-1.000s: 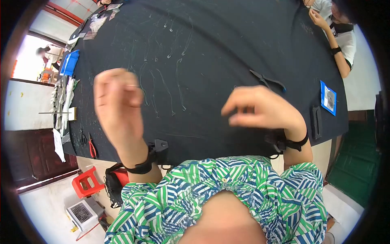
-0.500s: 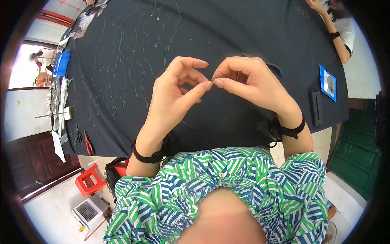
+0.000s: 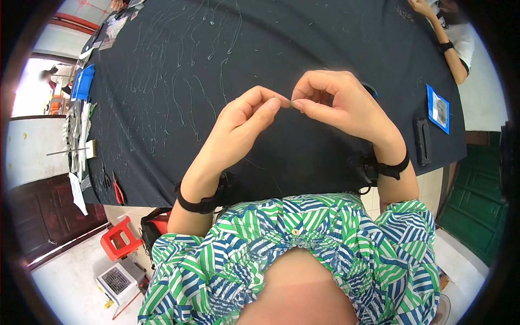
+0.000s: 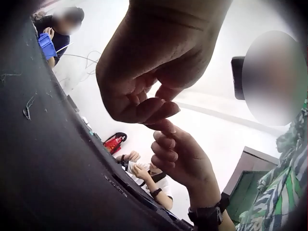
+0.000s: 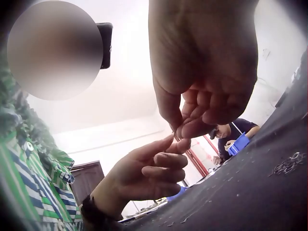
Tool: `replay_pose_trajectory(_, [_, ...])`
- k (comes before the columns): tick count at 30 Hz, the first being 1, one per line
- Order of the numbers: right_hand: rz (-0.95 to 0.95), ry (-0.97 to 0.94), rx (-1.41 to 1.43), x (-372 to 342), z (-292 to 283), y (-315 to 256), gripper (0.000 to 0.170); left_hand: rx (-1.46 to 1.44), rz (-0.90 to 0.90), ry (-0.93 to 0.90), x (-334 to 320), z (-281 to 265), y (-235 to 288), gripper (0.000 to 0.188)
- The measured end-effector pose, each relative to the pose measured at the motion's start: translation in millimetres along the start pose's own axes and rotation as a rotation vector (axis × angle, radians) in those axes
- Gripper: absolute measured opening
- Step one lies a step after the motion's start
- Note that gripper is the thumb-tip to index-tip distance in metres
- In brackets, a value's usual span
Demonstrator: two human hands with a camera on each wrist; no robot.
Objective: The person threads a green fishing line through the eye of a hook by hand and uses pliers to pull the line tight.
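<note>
Both hands meet fingertip to fingertip above the black cloth. My right hand [image 3: 346,103] pinches a tiny dark thing [image 3: 291,103] between thumb and index finger, its other fingers curled inward. From the other side my left hand [image 3: 244,122] reaches with its index fingertip right at that pinch, thumb laid close along the index finger. The tiny piece is mostly hidden by fingertips, and I cannot tell its kind. Beyond the left hand, several thin greenish strands [image 3: 177,103] with small looped ends lie spread over the cloth.
Behind my right hand a tool's dark handle [image 3: 370,90] shows partly. A blue packet [image 3: 437,108] and a black case [image 3: 422,142] lie at right. Red-handled pliers [image 3: 117,190] lie at the left edge. Another person's arm [image 3: 447,46] rests at the far right.
The hands were apart and came together over the cloth. Since half a second ago, the left hand has shifted right and its index finger has moved to the right hand's fingertips.
</note>
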State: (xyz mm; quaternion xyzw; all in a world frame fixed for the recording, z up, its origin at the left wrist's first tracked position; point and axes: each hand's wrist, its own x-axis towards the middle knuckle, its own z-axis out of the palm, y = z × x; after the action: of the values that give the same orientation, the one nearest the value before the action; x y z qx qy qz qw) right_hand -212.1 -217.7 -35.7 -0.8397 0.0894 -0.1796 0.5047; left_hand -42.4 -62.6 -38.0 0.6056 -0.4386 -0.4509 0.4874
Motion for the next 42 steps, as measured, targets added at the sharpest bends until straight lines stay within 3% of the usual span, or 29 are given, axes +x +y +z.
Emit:
replay_pose_trajectory(4, [-0.007,0.0,-0.057,0.0,-3.3,0.3,0.012,-0.023,-0.064,0.042,2.3,3.9,2.6,0.019])
replay_pose_trajectory(16, [-0.02,-0.035,-0.055,-0.9,-9.8,4.4,0.012,0.018,0.017,0.088,11.8,8.6,-10.2,0.015])
replay_pose_trajectory(20, [0.129,0.009,-0.085,-5.0,-26.7,9.2,0.012,-0.101,-0.038,0.056,18.8,11.1,-12.6,0.014])
replay_pose_trajectory(23, [0.12,0.137,-0.473,-9.1,-41.8,28.8,0.01,-0.264,-0.196,0.024,23.7,10.5,-10.1,0.018])
replay_pose_trajectory(27, [0.21,-0.068,-0.406,-11.3,-38.4,34.7,0.01,-0.471,-0.25,0.003,29.0,12.7,-21.8,0.016])
replay_pose_trajectory(31, [0.033,0.033,-0.479,-3.3,-19.1,37.8,0.009,-0.578,-0.28,0.039,29.2,9.5,-33.5,0.015])
replay_pose_trajectory(42, [0.147,-0.025,-0.51,3.0,-7.6,34.6,0.01,-0.544,-0.212,0.035,25.0,14.9,-38.0,0.012])
